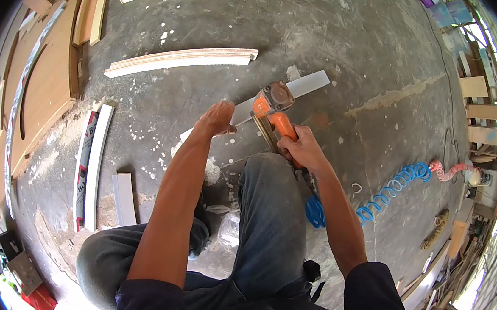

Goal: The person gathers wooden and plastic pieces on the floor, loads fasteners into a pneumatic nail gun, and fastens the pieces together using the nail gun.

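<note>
A long white board point(310, 83) lies on the floor ahead of me, slanting up to the right. My left hand point(218, 119) grips it left of its middle, fingers over the far edge and thumb on the near side. My right hand point(300, 144) is wrapped round the handle of an orange air nail gun point(281, 125). The gun's head point(279, 96) sits over the board; whether its nose touches is hidden. From the gun's handle end, a blue coiled air hose point(392, 188) runs off to the right.
White-edged strips point(179, 60) lie beyond the board. More strips point(100, 166) and a short white piece point(124, 198) are at my left, near a large wooden panel point(45, 97). A clear plastic bag point(229, 228) lies between my legs. Stacked timber point(477, 110) lines the right.
</note>
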